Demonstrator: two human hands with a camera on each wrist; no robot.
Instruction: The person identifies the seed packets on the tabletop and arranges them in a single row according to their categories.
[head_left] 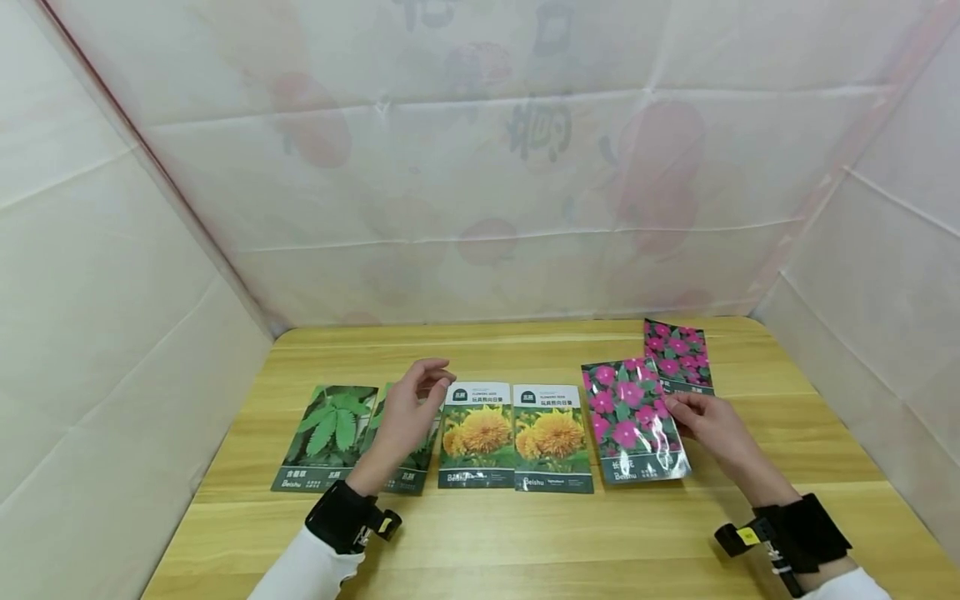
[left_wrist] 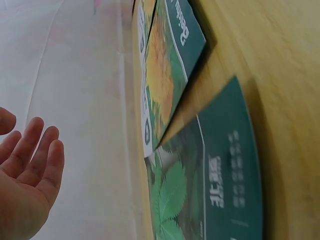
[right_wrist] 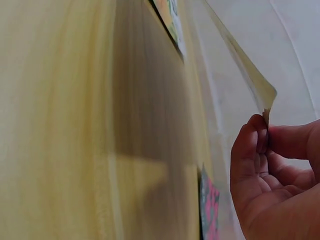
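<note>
My right hand pinches the right edge of a seed packet with pink flowers. In the right wrist view that packet is seen edge-on, raised off the table between thumb and fingers. A second pink-flower packet lies behind it at the back right. My left hand hovers with loosely bent fingers above a green-leaf packet, partly hiding it; nothing is in its grasp. Another green-leaf packet lies at the far left. Two yellow-flower packets, a left one and a right one, lie side by side in the middle.
The wooden table has pale cloth walls at its back, left and right. A black camera strap is on the left wrist, and another strap is on the right.
</note>
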